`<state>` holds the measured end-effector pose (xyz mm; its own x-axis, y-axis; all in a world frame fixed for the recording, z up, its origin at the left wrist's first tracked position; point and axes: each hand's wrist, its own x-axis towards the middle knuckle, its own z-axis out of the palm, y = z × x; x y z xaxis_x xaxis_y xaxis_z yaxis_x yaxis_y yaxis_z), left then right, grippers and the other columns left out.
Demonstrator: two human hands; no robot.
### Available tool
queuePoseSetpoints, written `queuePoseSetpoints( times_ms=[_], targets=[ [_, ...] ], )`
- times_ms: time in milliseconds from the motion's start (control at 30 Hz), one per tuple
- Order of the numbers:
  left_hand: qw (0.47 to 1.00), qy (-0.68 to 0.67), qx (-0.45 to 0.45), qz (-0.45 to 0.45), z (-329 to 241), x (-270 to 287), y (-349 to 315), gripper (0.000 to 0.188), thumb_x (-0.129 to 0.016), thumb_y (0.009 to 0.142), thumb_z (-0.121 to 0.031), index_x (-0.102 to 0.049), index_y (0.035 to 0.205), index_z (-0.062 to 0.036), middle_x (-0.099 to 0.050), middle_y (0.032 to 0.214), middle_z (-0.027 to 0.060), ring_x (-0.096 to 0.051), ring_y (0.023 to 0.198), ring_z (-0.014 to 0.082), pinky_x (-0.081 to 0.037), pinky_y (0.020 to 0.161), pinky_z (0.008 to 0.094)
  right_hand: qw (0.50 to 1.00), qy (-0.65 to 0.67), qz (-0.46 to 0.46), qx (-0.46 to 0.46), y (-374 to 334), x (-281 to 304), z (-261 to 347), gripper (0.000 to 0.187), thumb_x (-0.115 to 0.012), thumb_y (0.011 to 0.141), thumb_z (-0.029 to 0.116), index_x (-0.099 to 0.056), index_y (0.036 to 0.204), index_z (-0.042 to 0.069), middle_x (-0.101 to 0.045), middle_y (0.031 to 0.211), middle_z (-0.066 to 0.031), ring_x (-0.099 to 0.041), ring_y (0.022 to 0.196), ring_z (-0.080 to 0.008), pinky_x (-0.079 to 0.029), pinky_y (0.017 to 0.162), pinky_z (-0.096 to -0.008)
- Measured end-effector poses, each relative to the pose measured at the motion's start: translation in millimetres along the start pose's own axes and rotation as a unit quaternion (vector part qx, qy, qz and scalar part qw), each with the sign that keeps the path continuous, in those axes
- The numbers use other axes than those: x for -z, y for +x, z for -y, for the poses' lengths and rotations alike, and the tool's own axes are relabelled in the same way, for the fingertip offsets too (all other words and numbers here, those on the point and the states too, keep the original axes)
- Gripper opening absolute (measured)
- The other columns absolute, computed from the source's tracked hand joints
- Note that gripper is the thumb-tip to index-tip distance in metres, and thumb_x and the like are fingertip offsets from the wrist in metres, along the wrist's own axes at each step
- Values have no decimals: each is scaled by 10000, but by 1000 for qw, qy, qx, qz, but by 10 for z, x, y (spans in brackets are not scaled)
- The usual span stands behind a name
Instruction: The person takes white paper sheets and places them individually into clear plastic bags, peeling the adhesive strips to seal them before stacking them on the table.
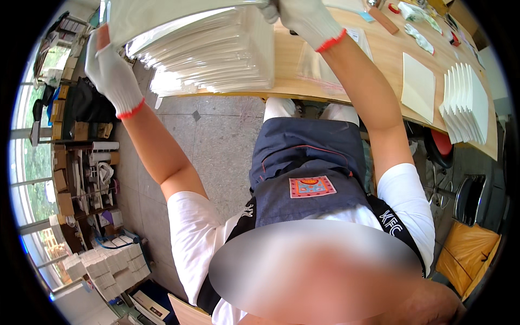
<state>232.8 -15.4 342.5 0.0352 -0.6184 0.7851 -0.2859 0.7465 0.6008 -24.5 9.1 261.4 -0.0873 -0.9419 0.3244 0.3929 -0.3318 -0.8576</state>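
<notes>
A flat white packet in clear plastic (179, 13) is held up at the top of the view, its upper part cut off by the frame. My left hand (112, 73), in a white knit glove with a red cuff, grips its left edge, a bare fingertip showing. At its right corner, my right hand (309, 20), gloved the same way, has its fingers closed on the packet's edge. Directly beneath lies a tall stack of similar plastic-wrapped white packets (216, 57) on the wooden table (287, 65). Clear plastic bags (319, 70) lie flat under my right forearm.
To the right on the table are a white board (418, 86) and a fanned pile of folded white sheets (466, 103). A brown block (383, 20) and loose gloves (418, 39) lie farther back. Shelves with boxes (81, 179) line the left; a black chair (470, 197) stands at right.
</notes>
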Motion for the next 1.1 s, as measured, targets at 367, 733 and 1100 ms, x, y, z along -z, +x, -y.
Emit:
queuePoseSetpoints(
  times_ms=[367,733,1100],
  targets=[
    [904,-237,342,-101,2352,124,-1873,416,-472,943,-280,-460,1258,-9,-503,1210,102,-476,1094,217,-386,930,360,973,14,-195,-125,-969,1137,-627,287,-492,918,317,-569,1028,63,-583,739,-29,-552,634,-124,-431,561,-248],
    [922,22,-14,386,1293,-1360,-3521,295,-564,792,-26,-596,1084,-55,-578,1120,141,-532,1069,293,-425,908,357,792,254,-554,-37,-3301,3601,-823,289,-425,935,335,-512,1012,71,-590,871,-54,-568,685,-150,-513,533,-273],
    [748,248,-219,576,1228,-2804,-2780,258,-658,698,-171,-561,936,-145,-592,961,59,-578,928,253,-455,815,388,750,103,-654,1,-3453,4263,-453,152,-519,890,246,-529,913,97,-552,774,-63,-491,558,-144,-378,412,-239]
  ],
)
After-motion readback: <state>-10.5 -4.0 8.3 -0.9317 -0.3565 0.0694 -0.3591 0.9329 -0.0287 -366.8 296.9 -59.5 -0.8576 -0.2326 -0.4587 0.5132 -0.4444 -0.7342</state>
